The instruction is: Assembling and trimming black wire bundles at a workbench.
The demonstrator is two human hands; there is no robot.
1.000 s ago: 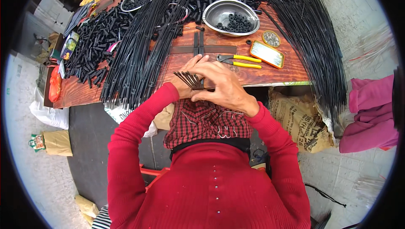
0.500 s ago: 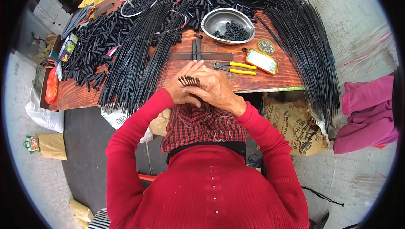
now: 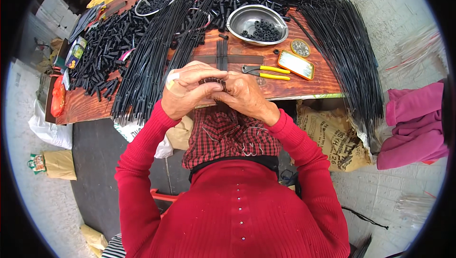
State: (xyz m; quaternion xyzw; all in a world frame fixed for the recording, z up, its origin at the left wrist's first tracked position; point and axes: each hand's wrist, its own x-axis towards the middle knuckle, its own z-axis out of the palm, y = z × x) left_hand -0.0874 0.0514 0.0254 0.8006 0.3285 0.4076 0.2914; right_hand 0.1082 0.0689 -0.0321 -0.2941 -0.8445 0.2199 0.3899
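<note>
Just above my lap, at the table's front edge, both hands are closed around a small bunch of thin dark rods (image 3: 212,81). Their ends show between the fingers. My left hand (image 3: 187,87), with pale tape on its back, curls round the bunch from the left. My right hand (image 3: 244,95) grips it from the right, thumb and fingers meeting the left fingertips. Beyond the hands, slim black rods (image 3: 222,54) lie side by side across a dark flat strip (image 3: 247,59); whether they join the held bunch is hidden. Yellow-handled pliers (image 3: 268,72) lie right of them.
A metal bowl (image 3: 232,25) holds small black rings. Beside it are a round tin (image 3: 300,47) and an orange-rimmed tray (image 3: 295,64). Black tube pieces (image 3: 102,51) pile at left; long black rods (image 3: 344,44) overhang the table's right front edge. A sack (image 3: 330,139) stands below.
My left hand has shifted left and come out from behind the right, its fingers now arched over the rod ends. The right hand has turned slightly, still gripping the bunch.
</note>
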